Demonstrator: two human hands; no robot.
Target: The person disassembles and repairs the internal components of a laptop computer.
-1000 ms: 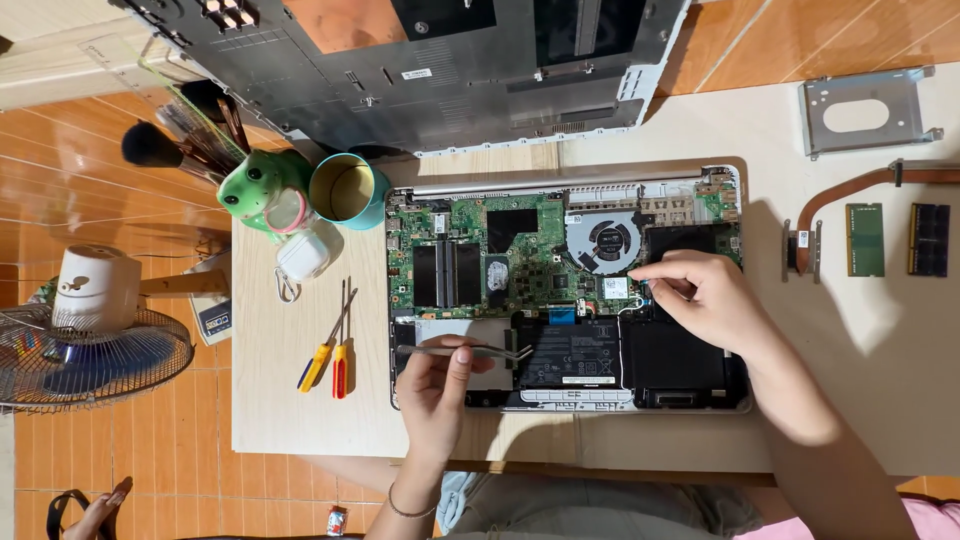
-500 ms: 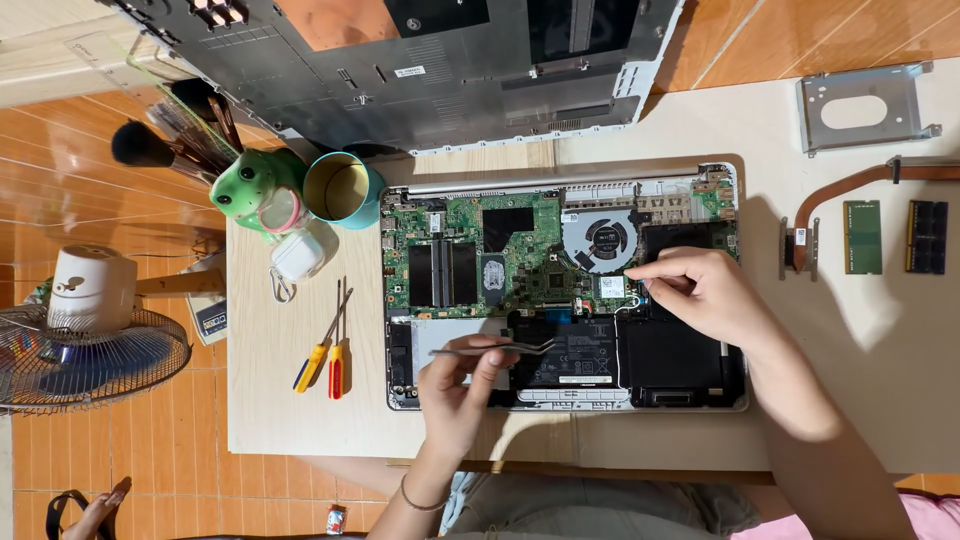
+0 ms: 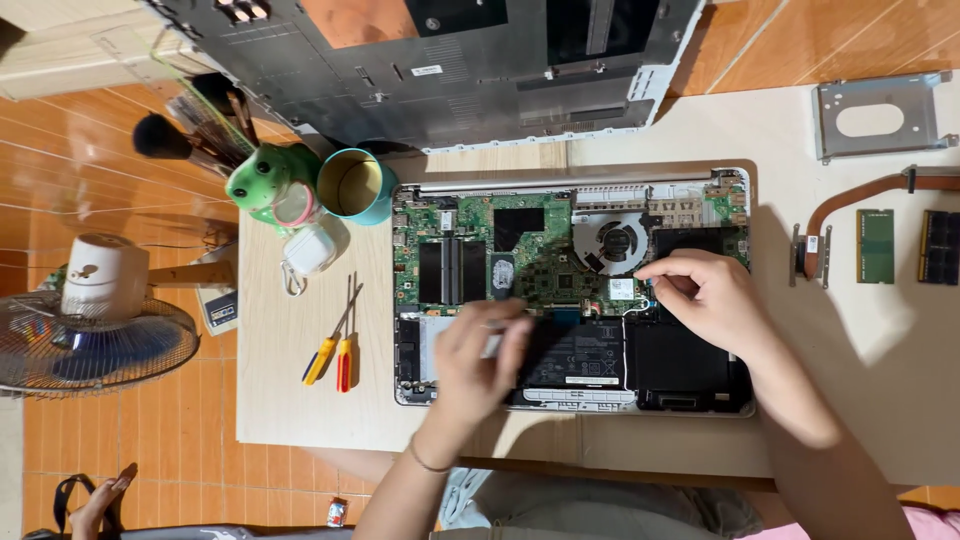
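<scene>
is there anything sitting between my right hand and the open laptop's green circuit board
Nothing visible does. The right hand already rests on the open laptop, fingertips at the green circuit board just below the round fan. The left hand, blurred, hovers over the lower part.

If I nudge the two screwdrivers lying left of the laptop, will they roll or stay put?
The screwdrivers would probably roll a little, since their handles look rounded and the table is smooth. They seem light and stiff, with thin metal shafts. Lying crossed and touching, one likely shifts the other.

Both hands, left hand [image 3: 480, 355] and right hand [image 3: 705, 300], rest on the opened laptop [image 3: 572, 285].
</scene>
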